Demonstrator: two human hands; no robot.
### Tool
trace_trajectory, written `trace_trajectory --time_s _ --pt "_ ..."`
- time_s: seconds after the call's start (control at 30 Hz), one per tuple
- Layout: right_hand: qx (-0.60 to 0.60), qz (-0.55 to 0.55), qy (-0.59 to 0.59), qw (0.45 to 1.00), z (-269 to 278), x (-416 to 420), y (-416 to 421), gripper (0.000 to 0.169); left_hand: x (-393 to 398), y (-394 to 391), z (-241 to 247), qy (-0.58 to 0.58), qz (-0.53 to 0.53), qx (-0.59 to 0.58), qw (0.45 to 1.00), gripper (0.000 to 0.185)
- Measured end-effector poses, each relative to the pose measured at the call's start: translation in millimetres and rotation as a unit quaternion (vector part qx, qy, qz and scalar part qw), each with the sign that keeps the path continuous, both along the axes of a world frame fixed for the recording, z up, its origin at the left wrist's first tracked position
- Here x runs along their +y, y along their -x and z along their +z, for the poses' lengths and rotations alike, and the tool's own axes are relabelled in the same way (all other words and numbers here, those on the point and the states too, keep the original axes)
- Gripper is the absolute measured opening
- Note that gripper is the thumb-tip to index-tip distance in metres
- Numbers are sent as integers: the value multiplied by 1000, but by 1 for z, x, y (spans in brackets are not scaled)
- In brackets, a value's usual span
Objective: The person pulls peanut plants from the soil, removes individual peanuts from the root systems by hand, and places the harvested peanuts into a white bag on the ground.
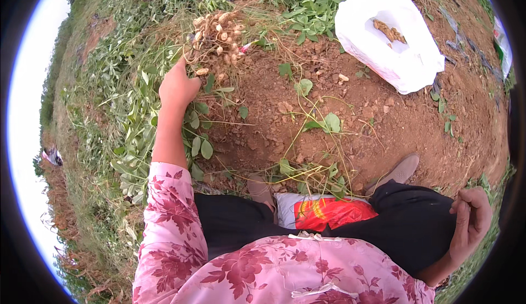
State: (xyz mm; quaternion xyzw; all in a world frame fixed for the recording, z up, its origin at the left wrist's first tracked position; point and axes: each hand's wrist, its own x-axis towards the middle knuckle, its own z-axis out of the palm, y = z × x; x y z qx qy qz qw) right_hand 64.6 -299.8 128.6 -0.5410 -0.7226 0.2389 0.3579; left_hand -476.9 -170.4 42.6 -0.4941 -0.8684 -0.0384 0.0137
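At the upper left, my left hand [177,85] is closed round the stems or roots of a peanut plant with a cluster of peanut pods [222,35] just beyond the fingers. Some of that grip is hidden behind the hand. My right hand [470,217] hangs over my right knee at the lower right, its fingers curled and holding nothing that shows. An open white plastic bag [349,28] with several peanuts [389,31] inside stands on the soil at the upper right. One loose peanut pod [343,77] lies left of the bag.
A white and red sack [337,213] lies between my legs, with loose vines [328,172] in front of it. Leafy peanut plants [135,111] cover the left side and top. Brown soil [267,139] lies before my shoes [400,170]. Torn plastic film [476,53] is at the far right.
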Motion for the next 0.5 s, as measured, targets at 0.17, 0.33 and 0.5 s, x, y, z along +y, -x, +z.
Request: trace_trajectory --time_s 0.17,0.33,0.5 --pt "-8 63 -1 998 7 13 10 15 -45 -41 -134 164 34 12 986 86" --pt "-21 66 -1 998 5 11 17 16 -26 -8 -83 220 -37 -69 972 68" --pt "11 -9 19 1000 -1 2 14 14 -2 28 9 -38 9 -33 999 64"
